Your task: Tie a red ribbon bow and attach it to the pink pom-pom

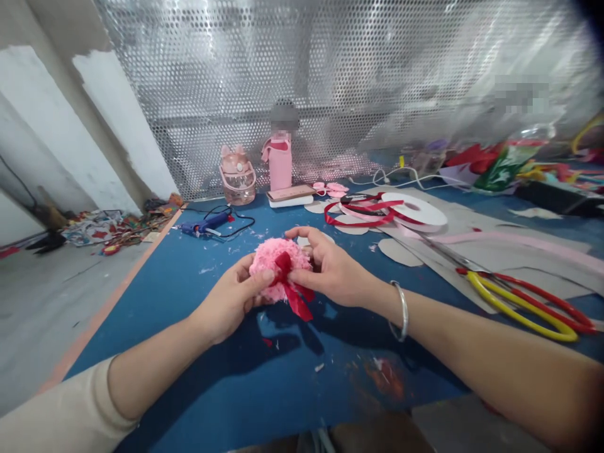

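Observation:
A fluffy pink pompom-like piece (271, 253) is held up over the blue table, between my two hands. On its front sits a red ribbon bow (284, 267) with two tails hanging to the lower right. My left hand (238, 286) grips the pink piece from the left, its thumb pressed beside the bow. From the right, my right hand (325, 267) holds the same piece, thumb near the bow's knot and index finger curved over the top edge. The fingers behind the piece are partly hidden.
A blue glue gun (207, 223) lies at the table's left. Scissors with red and yellow handles (523, 305) rest at right, near ribbon rolls (415, 211) and grey card (472, 220). Behind stand a clear bottle (238, 179), a pink bottle (280, 167) and a phone (292, 192).

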